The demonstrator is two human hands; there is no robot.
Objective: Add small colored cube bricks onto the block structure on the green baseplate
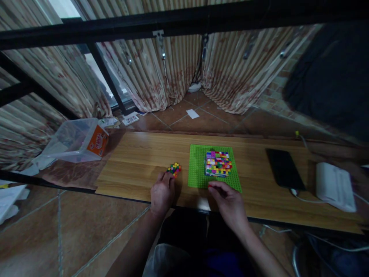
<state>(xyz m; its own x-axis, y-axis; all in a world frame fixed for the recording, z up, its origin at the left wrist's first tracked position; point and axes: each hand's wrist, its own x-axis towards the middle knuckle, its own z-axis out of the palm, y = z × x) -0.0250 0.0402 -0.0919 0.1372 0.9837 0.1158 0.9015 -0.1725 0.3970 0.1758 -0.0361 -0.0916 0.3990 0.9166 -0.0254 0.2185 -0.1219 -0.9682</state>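
A green studded baseplate (196,169) lies on the wooden table, bearing a many-coloured block of stacked toy bricks (218,163). My right hand (229,202) is at the plate's near edge, thumb and forefinger pinching a small red toy brick (210,186). To the left of the plate is a small group of loose coloured bricks (174,168). At the near side of that group is my left hand (162,192), fingers curled and pressed together at the bricks. Whatever its fingertips hold, if anything, is hidden.
The long wooden tabletop (135,161) carries a black phone (285,168) with a cable and a white box-shaped device (336,186) on the right. A clear plastic bin (77,140) with an orange label stands at the left end. A black metal bar (184,25) crosses above.
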